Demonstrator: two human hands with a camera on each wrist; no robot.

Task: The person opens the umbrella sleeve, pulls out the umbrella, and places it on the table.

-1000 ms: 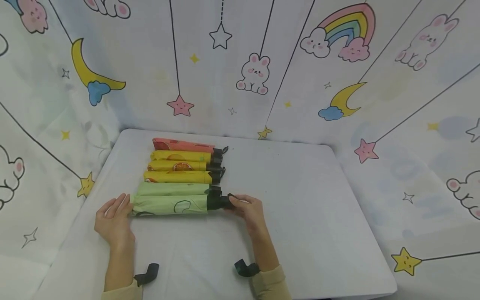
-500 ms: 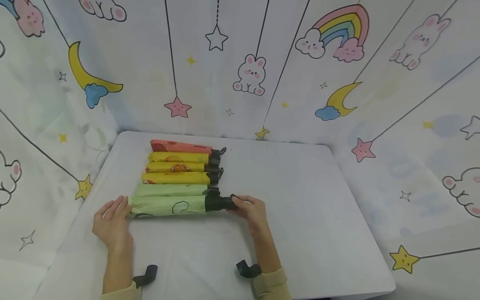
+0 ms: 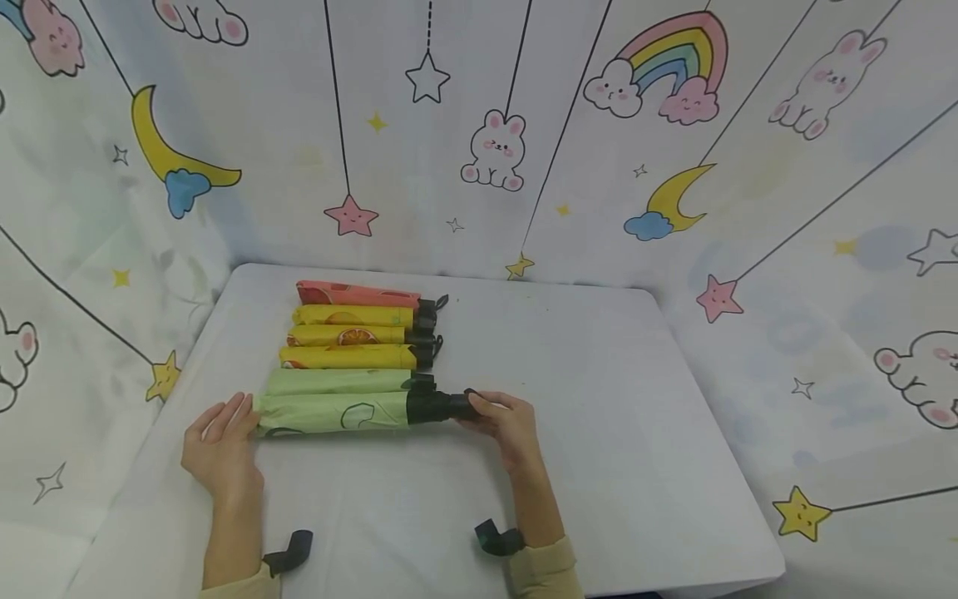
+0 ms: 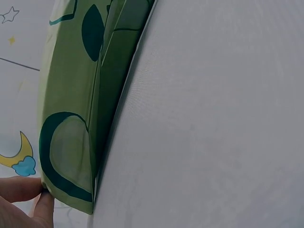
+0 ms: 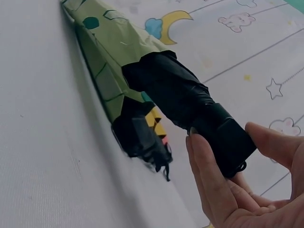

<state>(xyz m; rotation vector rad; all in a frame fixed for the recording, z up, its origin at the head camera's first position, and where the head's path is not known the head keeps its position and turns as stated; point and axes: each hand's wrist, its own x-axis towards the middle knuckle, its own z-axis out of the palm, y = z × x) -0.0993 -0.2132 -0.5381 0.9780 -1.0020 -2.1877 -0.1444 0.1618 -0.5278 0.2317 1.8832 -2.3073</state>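
Nearest the person lies a light green folding umbrella (image 3: 329, 412) with a fruit print and a black handle (image 5: 223, 137). My left hand (image 3: 222, 449) pinches its far-left tip between thumb and finger, as the left wrist view also shows. My right hand (image 3: 503, 420) grips the end of the black handle with thumb and fingers. In the right wrist view this umbrella is raised above the table at the handle end, over a second green umbrella (image 3: 337, 381) lying right behind it.
Behind the green ones lie several more folding umbrellas side by side: yellow ones (image 3: 344, 357) with orange prints and a red one (image 3: 352, 294) at the back. All handles point right. A white table (image 3: 599, 433) spreads beneath, with a cartoon-printed cloth (image 3: 419, 150) around it.
My right hand has moved slightly right, and more of the front umbrella's black handle shows. My left hand keeps its hold on the tip. The head view has shifted a little.
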